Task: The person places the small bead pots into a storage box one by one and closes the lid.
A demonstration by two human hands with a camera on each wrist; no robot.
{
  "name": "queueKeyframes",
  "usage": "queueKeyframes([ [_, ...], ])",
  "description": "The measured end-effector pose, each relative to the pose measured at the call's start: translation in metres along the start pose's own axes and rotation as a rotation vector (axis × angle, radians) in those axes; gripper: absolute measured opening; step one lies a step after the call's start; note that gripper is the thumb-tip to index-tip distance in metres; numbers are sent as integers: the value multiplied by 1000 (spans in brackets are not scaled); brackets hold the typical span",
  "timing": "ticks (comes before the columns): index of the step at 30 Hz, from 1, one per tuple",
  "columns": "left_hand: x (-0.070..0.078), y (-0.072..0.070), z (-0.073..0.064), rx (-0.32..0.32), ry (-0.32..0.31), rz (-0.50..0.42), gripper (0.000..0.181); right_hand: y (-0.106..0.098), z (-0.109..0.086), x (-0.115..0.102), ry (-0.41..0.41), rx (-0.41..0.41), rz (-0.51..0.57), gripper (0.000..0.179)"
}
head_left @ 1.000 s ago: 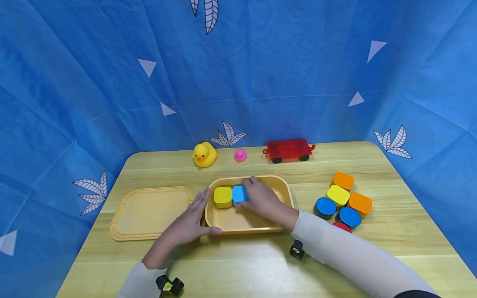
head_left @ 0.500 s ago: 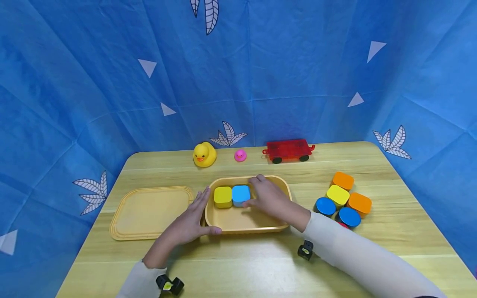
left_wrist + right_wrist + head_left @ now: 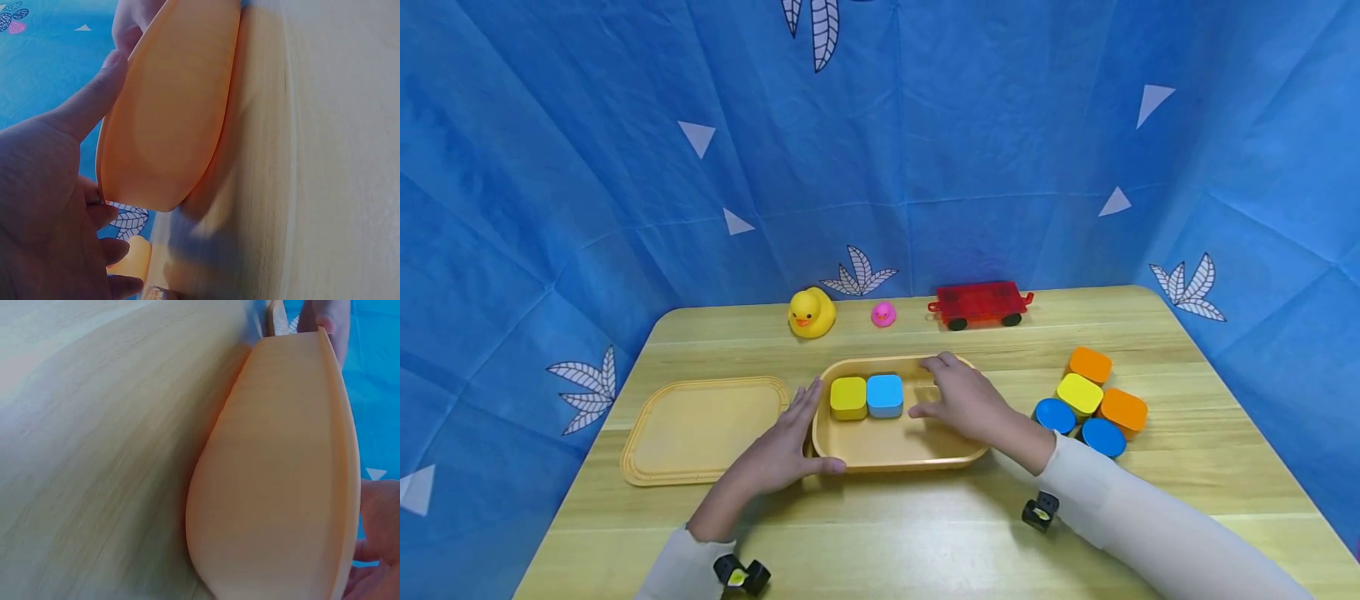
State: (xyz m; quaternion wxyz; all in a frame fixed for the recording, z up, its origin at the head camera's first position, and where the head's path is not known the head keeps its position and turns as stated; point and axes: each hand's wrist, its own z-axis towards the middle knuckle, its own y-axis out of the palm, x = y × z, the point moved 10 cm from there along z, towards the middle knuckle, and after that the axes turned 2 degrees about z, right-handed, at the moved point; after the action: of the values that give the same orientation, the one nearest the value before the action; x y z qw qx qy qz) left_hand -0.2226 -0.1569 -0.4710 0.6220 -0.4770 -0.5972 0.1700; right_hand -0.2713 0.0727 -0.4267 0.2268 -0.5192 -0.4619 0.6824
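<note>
In the head view a tan plastic box (image 3: 880, 448) sits at the middle of the table. Inside, at its left back, a yellow block (image 3: 848, 397) and a light blue block (image 3: 885, 395) stand side by side. My left hand (image 3: 781, 450) rests against the box's left end, fingers extended and thumb along the near rim. Over the right part of the box is my right hand (image 3: 967, 403), thumb and fingers apart, a gap between it and the blue block. The left wrist view shows the left thumb (image 3: 103, 90) at the rim; the box wall hides the blocks.
A matching tan lid (image 3: 700, 429) lies at left. Orange, yellow and blue blocks (image 3: 1102, 437) cluster at right. Along the back stand a yellow duck (image 3: 812, 313), a small pink duck (image 3: 883, 314) and a red toy wagon (image 3: 980, 302). A blue curtain (image 3: 1000, 125) surrounds the table.
My right hand has let go of the light blue block and moved right, away from it. The block stays beside the yellow one. My left hand has not moved.
</note>
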Motion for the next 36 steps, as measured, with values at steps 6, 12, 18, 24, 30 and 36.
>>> queueKeyframes([
  [6, -1, 0, 0, 3, -8, 3, 126, -10, -8, 8, -13, 8, 32, 78],
  [12, -1, 0, 0, 6, -9, 5, 126, -19, -18, 11, -55, 11, 75, 78],
  [18, -1, 0, 0, 6, -7, 6, 126, -28, -28, 15, -87, 32, 83, 75],
  [24, -2, 0, 0, 4, -16, 0, 126, -41, -40, 24, -116, 84, 88, 72],
  [30, -2, 0, 1, 0, -25, 0, 126, -52, -52, 40, -131, 96, 105, 77],
  [36, -3, 0, 1, 2, -24, 5, 127, -61, -63, 59, -121, 88, 109, 81],
])
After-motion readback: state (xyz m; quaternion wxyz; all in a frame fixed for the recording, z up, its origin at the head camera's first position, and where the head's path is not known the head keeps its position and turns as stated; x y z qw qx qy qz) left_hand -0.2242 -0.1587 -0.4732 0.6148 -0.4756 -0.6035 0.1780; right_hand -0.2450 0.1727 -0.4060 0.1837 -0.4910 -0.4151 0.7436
